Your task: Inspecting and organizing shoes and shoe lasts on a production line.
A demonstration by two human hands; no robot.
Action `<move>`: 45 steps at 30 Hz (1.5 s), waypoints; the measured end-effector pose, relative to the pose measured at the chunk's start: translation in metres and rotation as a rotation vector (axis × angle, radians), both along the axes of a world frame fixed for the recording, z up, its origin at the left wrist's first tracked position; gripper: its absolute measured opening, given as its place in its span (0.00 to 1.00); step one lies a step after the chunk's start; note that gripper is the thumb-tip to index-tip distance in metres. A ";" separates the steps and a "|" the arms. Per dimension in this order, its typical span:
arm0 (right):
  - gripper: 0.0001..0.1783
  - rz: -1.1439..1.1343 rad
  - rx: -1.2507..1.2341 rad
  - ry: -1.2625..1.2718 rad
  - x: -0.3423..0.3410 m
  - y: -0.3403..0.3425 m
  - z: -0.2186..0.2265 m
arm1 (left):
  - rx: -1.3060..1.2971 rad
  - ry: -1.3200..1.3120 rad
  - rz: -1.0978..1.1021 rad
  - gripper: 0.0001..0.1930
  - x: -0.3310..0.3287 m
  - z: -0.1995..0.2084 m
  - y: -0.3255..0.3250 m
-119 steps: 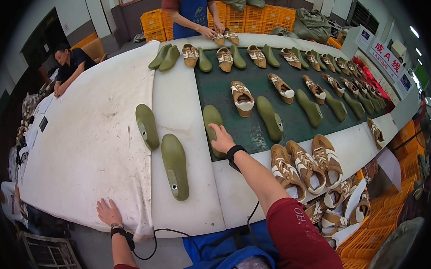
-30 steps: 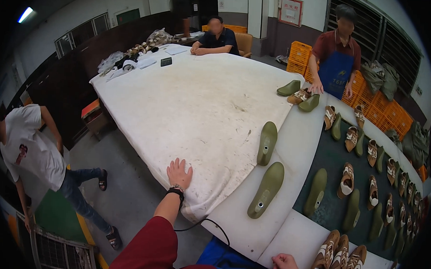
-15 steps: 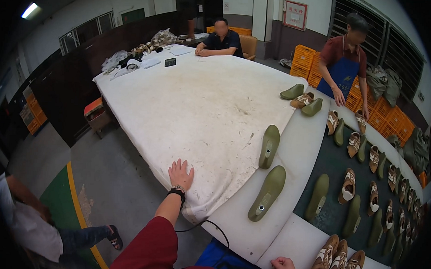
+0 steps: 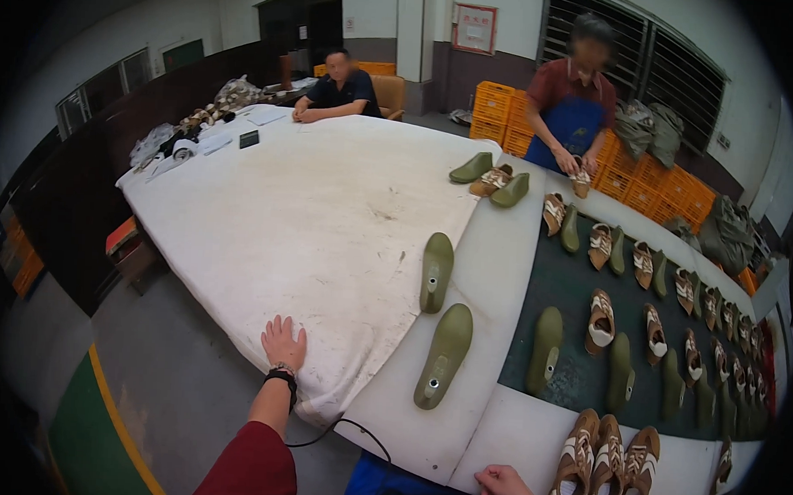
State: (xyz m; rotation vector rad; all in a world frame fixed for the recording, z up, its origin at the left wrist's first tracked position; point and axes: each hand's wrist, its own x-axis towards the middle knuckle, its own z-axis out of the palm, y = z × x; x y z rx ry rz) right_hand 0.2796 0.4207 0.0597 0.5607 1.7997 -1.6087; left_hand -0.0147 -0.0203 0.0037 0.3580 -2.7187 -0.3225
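My left hand (image 4: 283,343) lies flat with fingers spread on the white cloth (image 4: 309,217) covering a large table, near its front corner. At the edge of the white worktop, my right hand (image 4: 503,485) is curled closed, and no object shows in it. Just right of it stand several brown and white sneakers (image 4: 607,462). Two green shoe lasts lie sole up between my hands and farther back: the nearer last (image 4: 443,356) on the white worktop, the farther last (image 4: 436,271) at the cloth's edge.
A dark green conveyor belt (image 4: 581,282) carries rows of sneakers and green lasts on the right. Across it a co-worker in a blue apron (image 4: 571,131) holds a sneaker (image 4: 580,180). Another person (image 4: 337,90) sits at the far table end. Orange crates (image 4: 656,188) are stacked behind.
My view has turned to the right, so the scene has shifted left. The co-worker has lifted a sneaker in both hands. The person at the lower left has left the picture. My left hand stays flat.
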 end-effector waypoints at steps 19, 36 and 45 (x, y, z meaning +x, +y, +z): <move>0.15 0.024 -0.035 -0.022 -0.007 -0.001 0.002 | -0.056 -0.050 0.026 0.24 -0.002 -0.004 -0.007; 0.16 0.019 -0.029 -0.001 -0.009 -0.002 0.002 | -0.075 -0.072 0.025 0.24 -0.005 0.000 -0.003; 0.16 0.035 0.022 0.044 -0.013 -0.006 -0.001 | -0.105 -0.155 0.051 0.25 -0.002 0.006 -0.003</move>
